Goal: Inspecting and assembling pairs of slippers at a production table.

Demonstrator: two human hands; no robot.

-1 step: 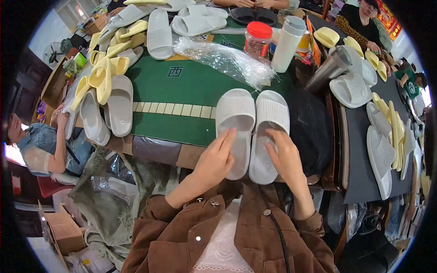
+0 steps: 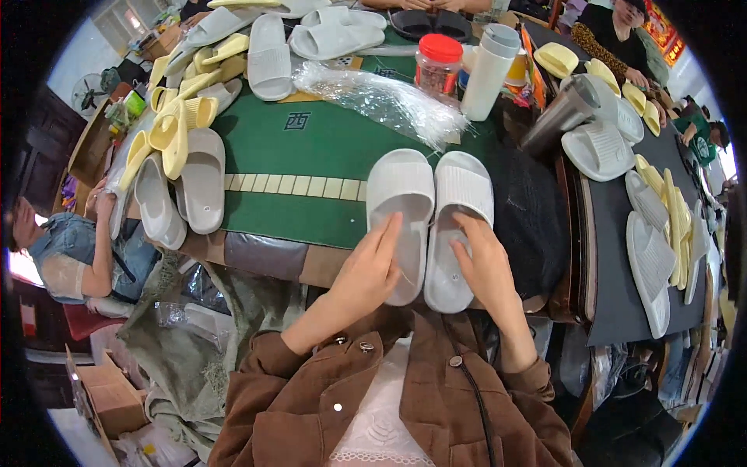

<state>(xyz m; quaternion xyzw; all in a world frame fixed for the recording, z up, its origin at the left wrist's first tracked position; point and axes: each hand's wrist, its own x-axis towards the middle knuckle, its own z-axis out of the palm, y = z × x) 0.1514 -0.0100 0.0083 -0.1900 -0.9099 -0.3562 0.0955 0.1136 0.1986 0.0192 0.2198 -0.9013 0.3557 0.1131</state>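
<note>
A pair of light grey slide slippers lies side by side at the table's near edge, toes away from me. My left hand (image 2: 375, 263) rests at the left slipper (image 2: 401, 183), its fingers extended over the footbed just below the ribbed strap. A thin pale line shows beside its fingers; I cannot tell whether it is a strand. Over the right slipper (image 2: 464, 187) is my right hand (image 2: 484, 258), index finger reaching to the strap's lower edge and thumb apart from it. Beyond the slippers lies a bundle of thin clear plastic strands (image 2: 389, 97) in a bag.
Grey and yellow slippers (image 2: 167, 128) pile up at the left and far side. A red-lidded jar (image 2: 438, 66) and a white bottle (image 2: 490, 74) stand behind. Mahjong tiles (image 2: 296, 185) line the green mat. More slippers (image 2: 652, 265) cover the right table; people sit around.
</note>
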